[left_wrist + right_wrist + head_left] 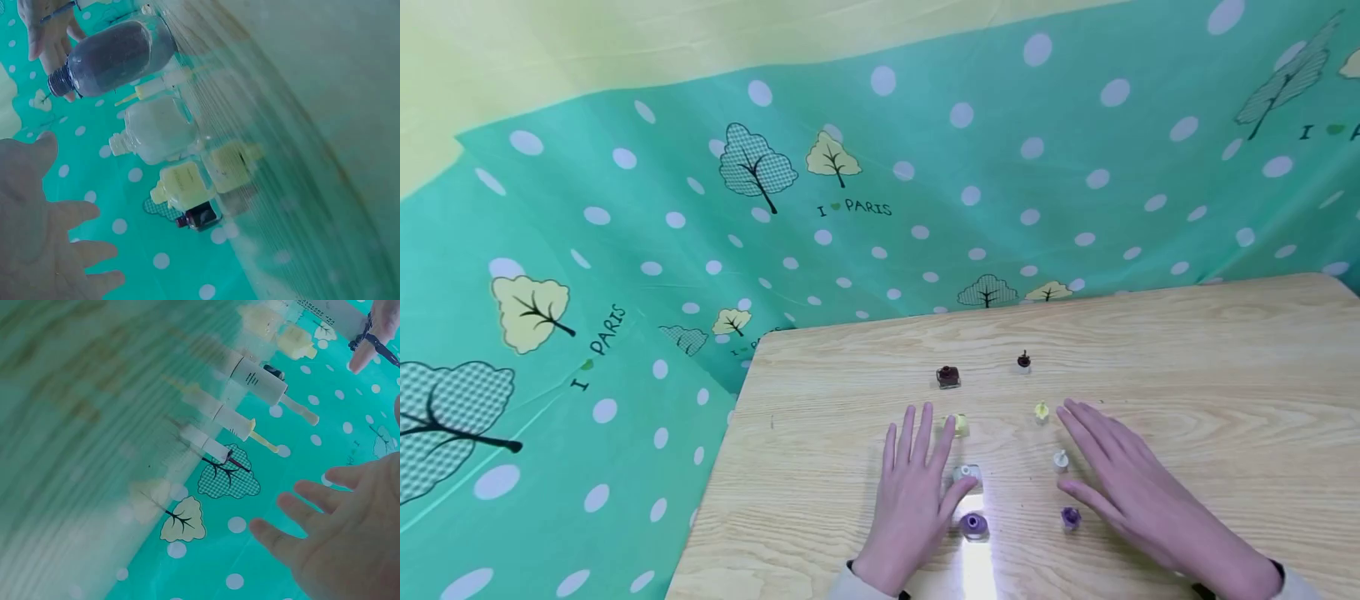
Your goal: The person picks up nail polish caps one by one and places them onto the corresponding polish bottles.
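Observation:
Uncapped nail polish bottles stand in a column in the head view: dark, yellow, white and purple. To their right, matching brush caps stand with bristles up: dark, yellow, white and purple. My left hand is spread palm down just left of the bottles, its thumb by the white one. Beside the caps is my right hand, fingers extended and nearest the white and purple caps. Both hands hold nothing; the wrist views show them alongside the bottles and caps.
A light wooden table carries everything. Behind it and along its left side hangs a green dotted cloth with printed trees. A bright light reflection lies on the wood near the purple bottle.

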Action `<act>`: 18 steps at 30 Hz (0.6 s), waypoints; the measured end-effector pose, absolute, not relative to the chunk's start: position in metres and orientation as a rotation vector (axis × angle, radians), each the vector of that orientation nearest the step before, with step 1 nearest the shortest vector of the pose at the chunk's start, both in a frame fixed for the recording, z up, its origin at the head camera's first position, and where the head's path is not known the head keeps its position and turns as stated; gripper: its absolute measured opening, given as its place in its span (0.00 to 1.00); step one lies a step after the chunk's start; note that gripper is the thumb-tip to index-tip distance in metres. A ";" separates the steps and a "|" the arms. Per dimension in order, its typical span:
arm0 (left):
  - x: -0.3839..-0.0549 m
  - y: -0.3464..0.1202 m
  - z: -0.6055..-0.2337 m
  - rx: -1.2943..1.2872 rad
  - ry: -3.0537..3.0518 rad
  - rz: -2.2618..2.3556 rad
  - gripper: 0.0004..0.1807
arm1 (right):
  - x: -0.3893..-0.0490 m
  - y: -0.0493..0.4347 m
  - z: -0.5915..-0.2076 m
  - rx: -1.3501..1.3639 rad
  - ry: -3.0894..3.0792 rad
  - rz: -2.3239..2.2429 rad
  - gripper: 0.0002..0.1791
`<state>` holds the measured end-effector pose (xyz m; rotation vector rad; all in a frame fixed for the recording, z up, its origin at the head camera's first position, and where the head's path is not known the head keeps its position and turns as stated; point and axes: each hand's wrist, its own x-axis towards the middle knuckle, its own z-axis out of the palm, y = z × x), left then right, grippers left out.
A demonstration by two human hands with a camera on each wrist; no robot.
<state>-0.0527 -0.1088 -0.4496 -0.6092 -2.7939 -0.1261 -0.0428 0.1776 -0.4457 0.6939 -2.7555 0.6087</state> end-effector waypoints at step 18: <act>-0.050 -0.124 -0.447 -0.762 -2.653 -0.558 0.33 | -0.035 0.183 -0.436 0.548 -2.864 1.003 0.35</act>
